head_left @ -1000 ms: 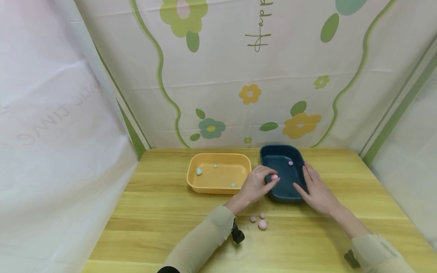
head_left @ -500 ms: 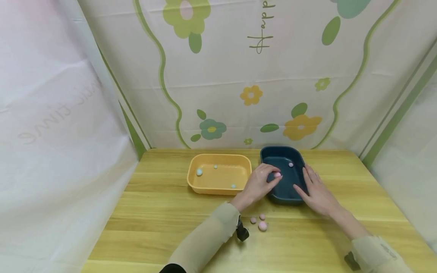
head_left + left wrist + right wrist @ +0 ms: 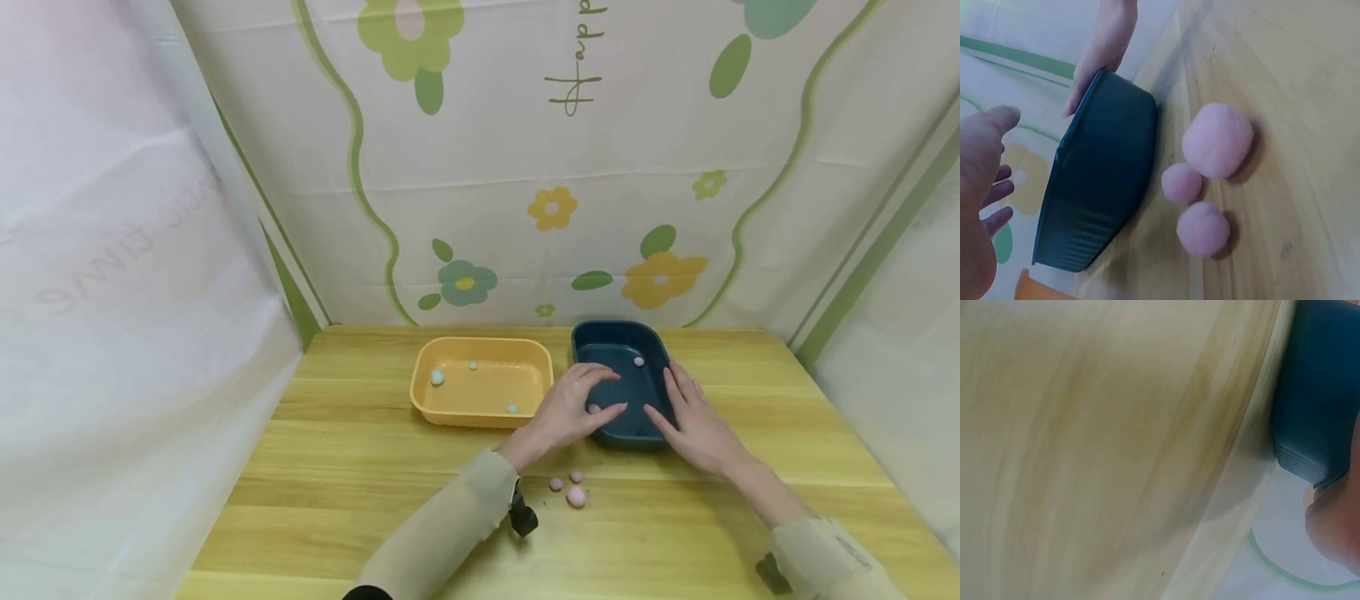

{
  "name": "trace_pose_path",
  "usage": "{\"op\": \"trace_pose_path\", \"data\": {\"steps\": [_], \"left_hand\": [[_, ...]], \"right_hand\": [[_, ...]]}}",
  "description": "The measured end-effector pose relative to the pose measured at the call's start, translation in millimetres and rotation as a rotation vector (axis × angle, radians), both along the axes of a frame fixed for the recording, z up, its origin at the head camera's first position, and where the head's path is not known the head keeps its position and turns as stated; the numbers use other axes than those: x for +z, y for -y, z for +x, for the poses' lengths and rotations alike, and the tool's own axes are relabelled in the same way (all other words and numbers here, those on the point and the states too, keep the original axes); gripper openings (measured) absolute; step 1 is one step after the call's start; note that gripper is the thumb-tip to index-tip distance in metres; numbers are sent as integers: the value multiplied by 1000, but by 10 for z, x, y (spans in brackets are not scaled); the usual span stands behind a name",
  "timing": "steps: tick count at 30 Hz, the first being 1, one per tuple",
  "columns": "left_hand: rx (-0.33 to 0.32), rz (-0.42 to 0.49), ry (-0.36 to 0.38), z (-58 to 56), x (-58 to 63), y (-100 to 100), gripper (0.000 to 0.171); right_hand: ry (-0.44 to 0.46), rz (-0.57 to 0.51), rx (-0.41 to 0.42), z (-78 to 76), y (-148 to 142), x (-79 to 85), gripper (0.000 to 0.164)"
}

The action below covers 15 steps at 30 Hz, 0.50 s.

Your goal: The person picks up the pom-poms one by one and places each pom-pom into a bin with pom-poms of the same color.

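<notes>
My left hand (image 3: 566,408) hovers over the left side of a dark blue tray (image 3: 622,335), thumb and fingers spread apart with nothing between them. Just behind its thumb, a pink pom-pom (image 3: 594,409) lies inside the tray, partly covered in the head view. A second pink pom-pom (image 3: 639,362) sits farther back in it. My right hand (image 3: 701,425) rests on the tray's right rim, fingers extended along the side and thumb over the near part. On the wooden table in front lie a larger pink pom-pom (image 3: 1217,140) and two smaller pink pom-poms (image 3: 1203,229).
Left of the blue tray stands a yellow tray (image 3: 480,417) holding a larger light-blue pom-pom (image 3: 437,377) and two small ones. Behind the wooden table (image 3: 337,467) hangs a white cloth (image 3: 480,167) printed with flowers; more cloth hangs at both sides.
My left hand has let go of the pink pom-pom it pinched, which now lies in the blue tray. Its thumb and fingers have parted. My right hand stays at the rim.
</notes>
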<state>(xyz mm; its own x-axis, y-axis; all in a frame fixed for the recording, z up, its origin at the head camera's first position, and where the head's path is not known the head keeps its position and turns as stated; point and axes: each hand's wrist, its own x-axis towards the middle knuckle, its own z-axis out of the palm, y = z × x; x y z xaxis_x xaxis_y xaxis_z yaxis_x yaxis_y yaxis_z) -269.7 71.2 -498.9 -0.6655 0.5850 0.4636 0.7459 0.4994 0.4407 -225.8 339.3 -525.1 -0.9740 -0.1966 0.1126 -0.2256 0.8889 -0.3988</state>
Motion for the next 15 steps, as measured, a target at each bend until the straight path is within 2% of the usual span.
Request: {"op": "trace_pose_path", "data": {"steps": [7, 15], "left_hand": [[-36, -14, 66, 116, -4, 174, 56], [-54, 50, 37, 237, -30, 401, 50]], "right_hand": [[0, -13, 4, 11, -6, -2, 91], [-6, -27, 15, -3, -24, -13, 90]]}}
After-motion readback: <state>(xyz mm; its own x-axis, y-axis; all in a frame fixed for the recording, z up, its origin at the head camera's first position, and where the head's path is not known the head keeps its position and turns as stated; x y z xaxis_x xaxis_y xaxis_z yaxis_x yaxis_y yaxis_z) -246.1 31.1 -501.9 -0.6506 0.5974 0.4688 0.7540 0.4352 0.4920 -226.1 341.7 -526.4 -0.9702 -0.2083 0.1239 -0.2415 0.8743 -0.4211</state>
